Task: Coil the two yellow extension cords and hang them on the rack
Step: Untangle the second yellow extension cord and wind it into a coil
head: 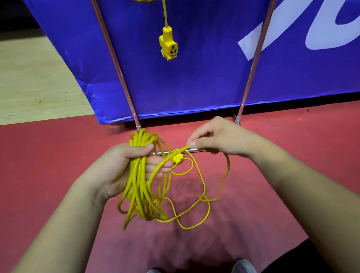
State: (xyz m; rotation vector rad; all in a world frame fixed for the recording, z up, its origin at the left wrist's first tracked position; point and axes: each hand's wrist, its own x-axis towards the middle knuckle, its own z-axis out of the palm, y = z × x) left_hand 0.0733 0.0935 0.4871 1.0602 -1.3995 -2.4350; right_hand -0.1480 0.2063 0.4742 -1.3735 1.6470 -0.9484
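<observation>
The left hand (pixel 124 164) grips the yellow cord bundle (pixel 139 191), seemingly light and floppy, above the floor (pixel 45 172), while the right hand (pixel 217 139) pinches its loose strand, best gathered near the plug (pixel 178 158); a second cord (pixel 164 11) dangles by the rack (pixel 111 48).

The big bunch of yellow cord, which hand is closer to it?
Left. The left hand grips the bunch of cord itself. The right hand is off to its right, pinching one loose strand.
</observation>
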